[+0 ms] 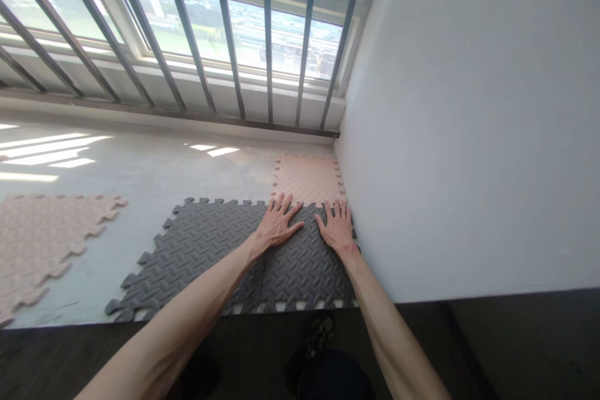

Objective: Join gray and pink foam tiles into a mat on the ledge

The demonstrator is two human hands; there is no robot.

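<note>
My left hand [277, 222] lies flat, fingers spread, on a grey interlocking foam mat [300, 269] near its far edge. My right hand [336, 226] presses flat on the same grey mat, close to the white wall. Both sets of fingertips reach the seam where this mat meets a pink foam mat [307, 177] lying in the corner. A second grey mat [197, 250] joins on the left. Neither hand holds anything.
A white wall [469, 137] runs along the right. A barred window [210, 31] stands behind the ledge. More pink mats [42, 244] lie at the far left on the pale concrete floor [154, 169]. A dark floor [515, 350] lies in front.
</note>
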